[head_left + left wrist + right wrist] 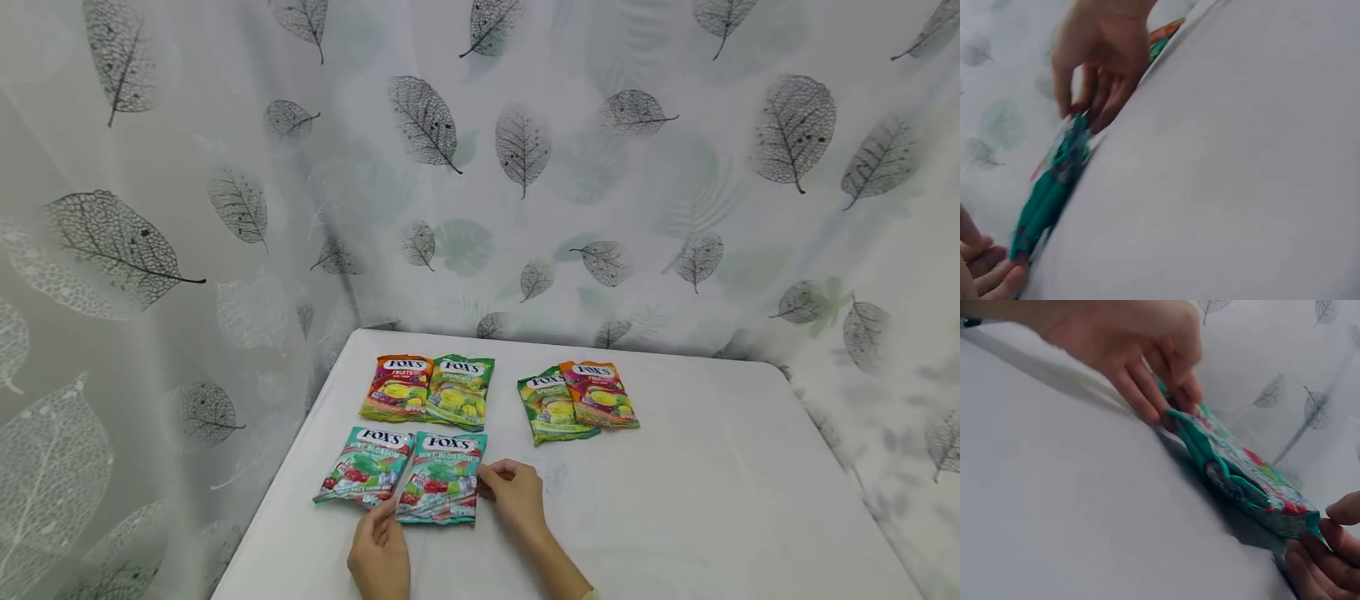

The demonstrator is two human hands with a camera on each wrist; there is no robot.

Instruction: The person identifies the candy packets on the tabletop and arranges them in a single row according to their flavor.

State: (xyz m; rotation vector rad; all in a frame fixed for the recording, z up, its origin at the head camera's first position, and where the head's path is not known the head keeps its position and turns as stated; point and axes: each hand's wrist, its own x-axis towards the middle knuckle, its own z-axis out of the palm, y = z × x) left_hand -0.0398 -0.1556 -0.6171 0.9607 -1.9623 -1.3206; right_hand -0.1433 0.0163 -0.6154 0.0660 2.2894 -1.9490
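A teal Mint Blossom candy bag lies face up at the front left of the white table, between both hands. My left hand pinches its lower left corner, thumb on top. At its right edge my right hand grips the side between thumb and fingers. The right wrist view shows the left hand at one end of the bag and the right hand's fingers at the other. A second Mint Blossom bag lies directly to the left, its edge close against the first.
Behind them lie an orange Fruits bag and a green Spring Tea bag, side by side. Farther right, another Fruits bag overlaps another green bag. A leaf-patterned curtain hangs behind the table.
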